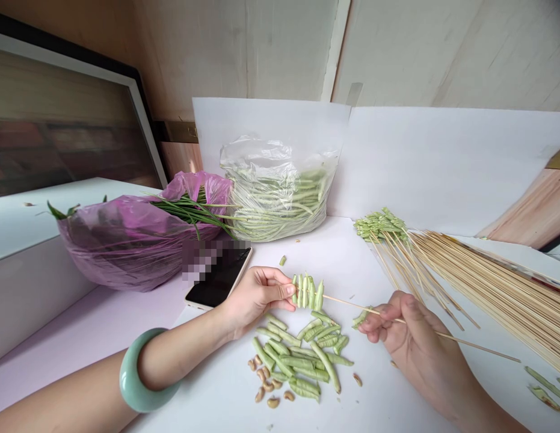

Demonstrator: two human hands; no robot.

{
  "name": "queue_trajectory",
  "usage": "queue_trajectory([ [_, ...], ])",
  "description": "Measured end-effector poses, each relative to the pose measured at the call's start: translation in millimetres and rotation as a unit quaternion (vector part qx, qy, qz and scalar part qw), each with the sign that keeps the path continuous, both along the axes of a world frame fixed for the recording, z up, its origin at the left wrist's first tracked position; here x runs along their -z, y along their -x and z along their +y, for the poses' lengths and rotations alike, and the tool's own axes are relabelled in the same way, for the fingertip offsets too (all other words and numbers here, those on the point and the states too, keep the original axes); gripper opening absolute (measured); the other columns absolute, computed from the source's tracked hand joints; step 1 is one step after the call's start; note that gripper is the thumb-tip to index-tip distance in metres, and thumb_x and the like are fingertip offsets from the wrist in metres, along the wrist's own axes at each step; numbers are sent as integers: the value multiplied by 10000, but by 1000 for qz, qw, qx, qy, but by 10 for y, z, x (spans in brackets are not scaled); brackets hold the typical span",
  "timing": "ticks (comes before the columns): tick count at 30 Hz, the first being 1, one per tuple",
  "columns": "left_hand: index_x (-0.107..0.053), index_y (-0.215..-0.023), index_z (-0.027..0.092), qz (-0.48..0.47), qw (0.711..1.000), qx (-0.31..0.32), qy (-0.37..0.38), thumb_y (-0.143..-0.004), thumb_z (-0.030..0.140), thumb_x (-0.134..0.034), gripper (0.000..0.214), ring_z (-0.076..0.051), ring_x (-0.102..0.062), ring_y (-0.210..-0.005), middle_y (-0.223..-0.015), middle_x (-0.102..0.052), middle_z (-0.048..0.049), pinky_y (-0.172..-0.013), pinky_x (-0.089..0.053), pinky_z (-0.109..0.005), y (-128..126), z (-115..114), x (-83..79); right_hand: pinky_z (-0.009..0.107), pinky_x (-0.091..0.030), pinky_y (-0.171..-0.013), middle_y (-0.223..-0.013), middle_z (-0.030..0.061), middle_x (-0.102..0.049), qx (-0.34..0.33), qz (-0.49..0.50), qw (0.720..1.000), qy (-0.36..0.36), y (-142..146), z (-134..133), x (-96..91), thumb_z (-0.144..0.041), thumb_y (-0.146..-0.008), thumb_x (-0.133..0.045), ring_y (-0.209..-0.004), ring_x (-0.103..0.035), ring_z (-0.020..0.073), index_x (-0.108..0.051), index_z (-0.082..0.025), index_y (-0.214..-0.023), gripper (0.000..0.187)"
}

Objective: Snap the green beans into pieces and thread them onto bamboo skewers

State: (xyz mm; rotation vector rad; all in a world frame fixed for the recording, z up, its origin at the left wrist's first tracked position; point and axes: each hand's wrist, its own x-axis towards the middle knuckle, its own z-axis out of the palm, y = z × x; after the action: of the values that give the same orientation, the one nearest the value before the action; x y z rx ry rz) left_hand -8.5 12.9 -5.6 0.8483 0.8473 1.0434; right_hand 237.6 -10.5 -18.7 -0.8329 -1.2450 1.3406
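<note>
My left hand (268, 294), a green bangle on its wrist, pinches the left end of a row of cut green bean pieces (311, 293). They sit side by side, threaded on a thin bamboo skewer (340, 302). Farther right, my right hand (412, 337) is closed on the same skewer, whose free end sticks out beyond it. A loose bean piece (361, 317) is at its fingertips; whether it is pinched there is unclear. Below the skewer lies a pile of cut bean pieces (302, 358), with several small brown beans (273, 402) at its lower left.
Behind stand a clear bag of long beans (280, 198) and a purple bag (135, 240) with green stalks. A phone (221, 278) lies beside my left forearm. On the right are filled bean skewers (381, 225), a bundle of bare skewers (491, 282) and bean scraps (547, 397).
</note>
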Motion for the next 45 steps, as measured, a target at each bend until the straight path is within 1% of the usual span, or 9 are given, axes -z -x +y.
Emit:
queue_trajectory([
  [13,-653,-610,94,-1,1000,7,-4,-518,229,-852,257,-117,-633,-496,-574,-655,-15,-569,-538,-228,5,-7,17,345,-531,-563,-609,62,-632,7,3,1000,0,4,-5,0,-469,-860,-507,-625,-633,213,-700,-272,-643,351],
  [19,-647,-607,92,-4,1000,15,-11,-521,226,-849,258,-119,-634,-493,-563,-645,-5,-568,-541,-233,9,-16,30,336,-531,-569,-606,69,-651,-6,12,1000,1,3,-3,12,-467,-861,-512,-611,-627,204,-702,-261,-649,351],
  [28,-645,-613,93,-12,999,25,-17,-535,213,-842,244,-114,-634,-493,-563,-651,-2,-568,-542,-229,11,-2,37,338,-524,-527,-576,56,-631,20,14,1000,3,29,-12,10,-465,-841,-546,-585,-629,208,-687,-250,-622,338],
  [34,-640,-611,91,2,999,33,-26,-546,221,-836,245,-114,-630,-495,-561,-656,-14,-571,-541,-234,8,3,38,318,-523,-544,-584,61,-647,7,16,1000,9,33,-21,-13,-465,-841,-546,-598,-631,199,-695,-251,-628,336],
  [39,-638,-610,91,9,999,34,-33,-544,229,-836,250,-114,-627,-498,-566,-662,-22,-578,-541,-241,8,3,34,311,-520,-526,-562,50,-617,34,20,999,19,66,-41,-31,-467,-830,-562,-586,-626,196,-685,-250,-600,340],
  [42,-636,-607,92,12,999,32,-32,-540,235,-838,256,-117,-627,-499,-561,-661,-24,-579,-540,-246,3,-4,28,307,-518,-499,-543,49,-607,37,26,999,6,91,-41,-37,-462,-805,-595,-570,-629,198,-688,-248,-586,321],
  [45,-636,-602,92,16,999,31,-32,-534,237,-840,260,-119,-627,-495,-548,-655,-20,-573,-536,-242,-3,-10,22,305,-518,-492,-535,50,-610,38,32,999,-1,87,-24,-28,-460,-809,-590,-562,-628,196,-689,-253,-584,321],
])
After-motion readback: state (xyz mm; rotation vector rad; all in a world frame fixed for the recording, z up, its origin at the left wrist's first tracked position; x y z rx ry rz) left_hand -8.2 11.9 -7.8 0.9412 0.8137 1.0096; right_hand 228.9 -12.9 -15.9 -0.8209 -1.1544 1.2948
